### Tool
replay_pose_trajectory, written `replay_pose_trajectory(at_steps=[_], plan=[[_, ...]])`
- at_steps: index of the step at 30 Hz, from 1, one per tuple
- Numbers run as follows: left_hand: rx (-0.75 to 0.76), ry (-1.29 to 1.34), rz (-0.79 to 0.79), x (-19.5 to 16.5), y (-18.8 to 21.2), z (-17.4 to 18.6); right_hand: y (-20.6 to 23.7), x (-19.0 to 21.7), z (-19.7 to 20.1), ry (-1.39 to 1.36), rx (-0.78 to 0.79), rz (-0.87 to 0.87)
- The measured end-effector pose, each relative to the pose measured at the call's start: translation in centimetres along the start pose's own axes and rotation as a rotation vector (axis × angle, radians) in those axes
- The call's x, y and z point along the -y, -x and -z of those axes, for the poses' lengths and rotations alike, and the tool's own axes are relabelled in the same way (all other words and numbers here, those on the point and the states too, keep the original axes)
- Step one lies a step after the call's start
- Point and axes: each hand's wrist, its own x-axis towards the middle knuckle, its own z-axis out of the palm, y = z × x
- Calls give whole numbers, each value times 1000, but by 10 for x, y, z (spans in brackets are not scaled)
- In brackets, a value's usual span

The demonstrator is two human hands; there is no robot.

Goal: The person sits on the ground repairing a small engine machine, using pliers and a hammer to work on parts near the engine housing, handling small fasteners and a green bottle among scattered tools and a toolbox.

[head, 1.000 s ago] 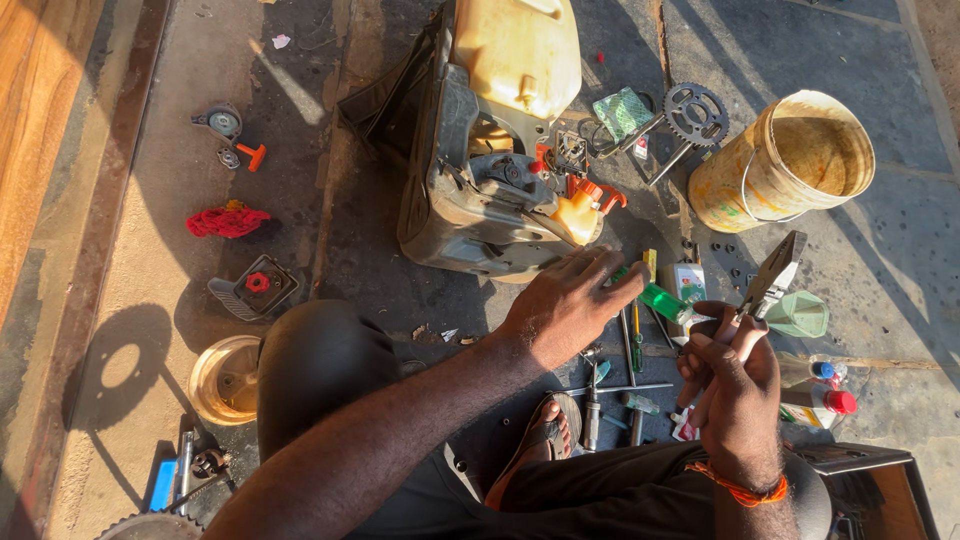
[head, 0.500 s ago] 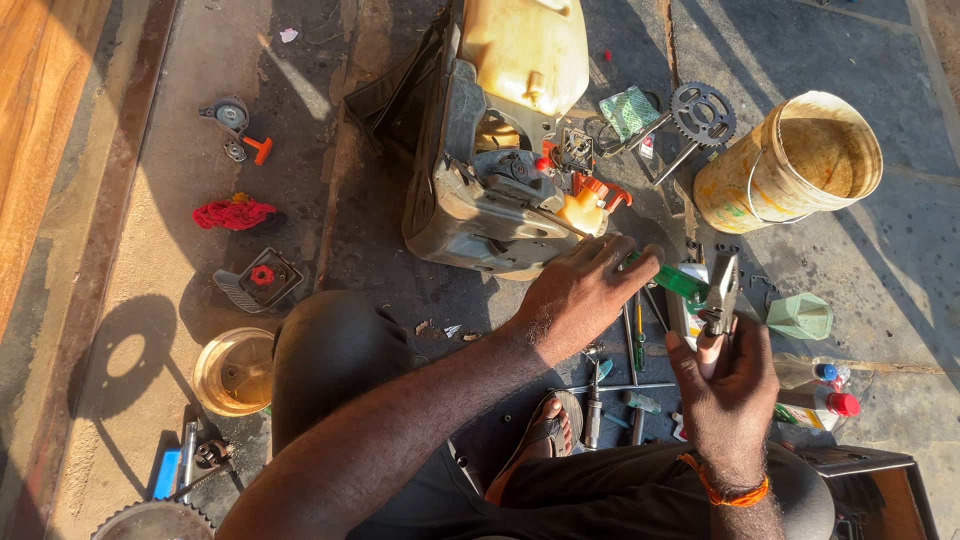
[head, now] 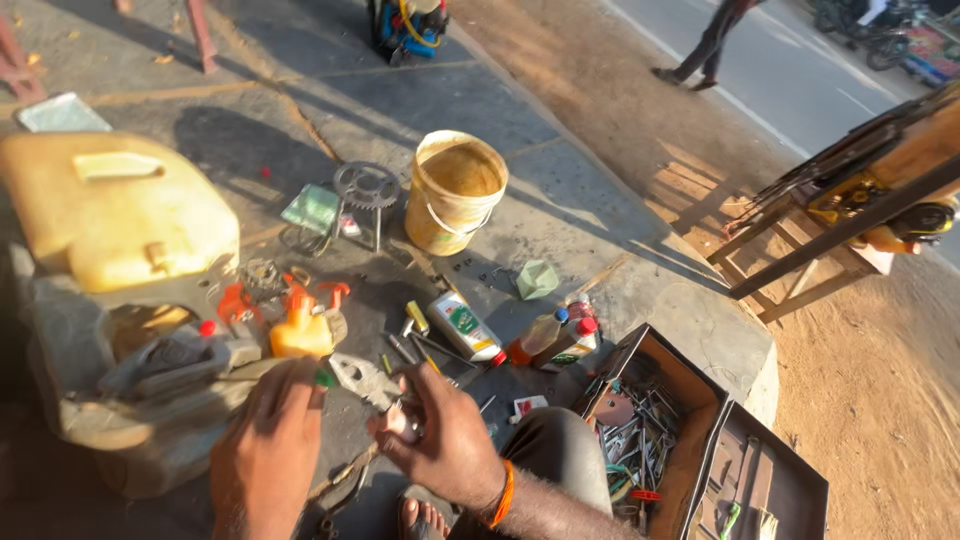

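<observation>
On the concrete floor, nearest the camera, the right hand (head: pixel 445 440) has its grip closed around the handles of a pair of pliers (head: pixel 372 385), whose metal jaws point left toward the engine (head: pixel 150 380). An orange band (head: pixel 503 495) sits on that wrist. Just left of the pliers, the left hand (head: pixel 268 450) lies flat, its fingers spread and resting on the edge of the engine, holding nothing; a small green piece shows at its fingertips. To the right of the engine, beyond the knee, an open metal toolbox (head: pixel 690 440) holds a jumble of tools. On the near part of the engine stands a small orange bottle (head: pixel 298 330), and a large yellow fuel tank (head: pixel 115 215) sits on its far part. Right of the engine, a white tube (head: pixel 465 328) and two red-capped bottles (head: pixel 555 338) lie on the floor among loose tools. Farther off, beyond the engine, stand a yellow bucket (head: pixel 455 190) and a gear wheel (head: pixel 366 185). A person (head: pixel 710 40) walks on the road well beyond.
</observation>
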Motion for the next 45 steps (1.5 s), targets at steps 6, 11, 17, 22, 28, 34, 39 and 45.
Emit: replay_pose_trajectory(at_steps=[6,11,17,22,28,34,39,45], plan=[[-11,-40,13,0,-2,-3,-7,4,12,190,-63,156],[45,-46,31,7,-10,-4,-6,-18,6,60,-269,344],[42,-40,-6,6,-13,-2,-13,-17,4,-155,-99,181],[71,-55,-2,10,-13,0,-24,-2,3,301,-81,171],[49,-62,-17,19,-10,-2,-30,-4,2,148,64,-98],[18,-48,-65,31,-11,-3,-17,-35,-14,-617,-172,60],[-30,28,-94,34,-10,1,-7,-50,-27,-620,-525,179],[13,102,35,68,7,-26,-47,-28,-31,244,-113,6]])
